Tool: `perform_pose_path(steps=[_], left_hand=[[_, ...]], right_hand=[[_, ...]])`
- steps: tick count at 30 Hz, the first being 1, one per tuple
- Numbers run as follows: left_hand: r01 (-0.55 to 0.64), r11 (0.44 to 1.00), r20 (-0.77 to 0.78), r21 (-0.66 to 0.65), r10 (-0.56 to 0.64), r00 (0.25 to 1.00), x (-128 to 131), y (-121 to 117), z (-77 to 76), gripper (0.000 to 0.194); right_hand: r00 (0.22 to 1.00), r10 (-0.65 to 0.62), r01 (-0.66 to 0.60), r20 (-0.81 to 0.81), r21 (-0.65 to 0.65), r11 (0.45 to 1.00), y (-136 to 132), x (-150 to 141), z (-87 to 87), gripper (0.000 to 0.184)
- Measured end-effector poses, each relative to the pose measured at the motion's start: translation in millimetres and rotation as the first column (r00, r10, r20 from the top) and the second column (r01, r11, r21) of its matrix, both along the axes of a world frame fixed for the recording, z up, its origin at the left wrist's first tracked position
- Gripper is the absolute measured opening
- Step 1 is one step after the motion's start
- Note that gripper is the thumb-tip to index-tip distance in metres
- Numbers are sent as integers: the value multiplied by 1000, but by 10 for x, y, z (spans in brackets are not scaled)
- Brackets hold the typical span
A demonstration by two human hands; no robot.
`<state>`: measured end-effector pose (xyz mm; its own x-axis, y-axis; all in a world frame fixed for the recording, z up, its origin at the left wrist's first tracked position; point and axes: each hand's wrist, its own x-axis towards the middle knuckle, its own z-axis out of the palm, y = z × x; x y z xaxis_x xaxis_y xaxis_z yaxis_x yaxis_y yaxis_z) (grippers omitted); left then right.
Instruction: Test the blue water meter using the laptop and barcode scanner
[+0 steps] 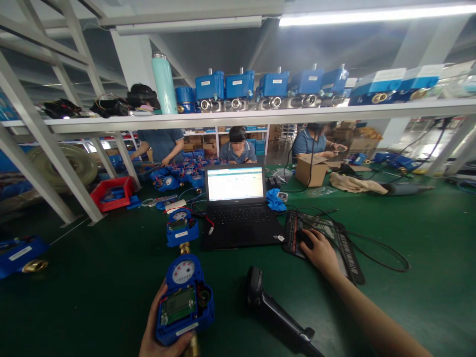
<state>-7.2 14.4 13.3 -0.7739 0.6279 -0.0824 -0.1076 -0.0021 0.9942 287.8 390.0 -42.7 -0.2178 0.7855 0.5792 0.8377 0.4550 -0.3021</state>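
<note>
My left hand (156,329) holds a blue water meter (184,297) with an open case, its dial, green circuit board and brass fitting showing, low at the bottom centre. My right hand (320,253) rests on a black mouse (304,238) lying on a dark mouse pad (334,233), to the right of an open black laptop (238,208) with a lit screen. A black handheld scanner (271,310) lies on the green table (92,287) between my hands. A second open blue meter (181,228) stands left of the laptop.
A white shelf (260,116) overhead carries a row of blue meters and a mint bottle (164,84). A red tray (111,193), a cardboard box (310,171), cables and a blue cloth (274,199) lie about. Three other people work across the table.
</note>
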Motion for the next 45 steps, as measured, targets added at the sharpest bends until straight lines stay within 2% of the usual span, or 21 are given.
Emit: perform_pose_path(steps=[4, 18, 22, 41, 45], left_hand=[[-11, 1000, -2, 3, 11, 1000, -4, 1, -12, 114], [-7, 1000, -47, 29, 9, 999, -13, 6, -62, 111], [1, 1000, -14, 18, 0, 1000, -21, -2, -44, 113], [-19, 999, -38, 41, 21, 999, -2, 11, -45, 111], [-7, 1000, -38, -7, 7, 999, -8, -1, -31, 114]], right_hand=[[1000, 18, -18, 5, 12, 1000, 27, 5, -27, 44], [999, -34, 34, 30, -7, 999, 23, -12, -27, 45], [999, -23, 24, 23, -6, 1000, 25, -6, -32, 47], [1000, 11, -11, 3, -1, 1000, 40, 1, -45, 50], [1000, 15, -15, -3, 6, 1000, 31, -3, -44, 51]])
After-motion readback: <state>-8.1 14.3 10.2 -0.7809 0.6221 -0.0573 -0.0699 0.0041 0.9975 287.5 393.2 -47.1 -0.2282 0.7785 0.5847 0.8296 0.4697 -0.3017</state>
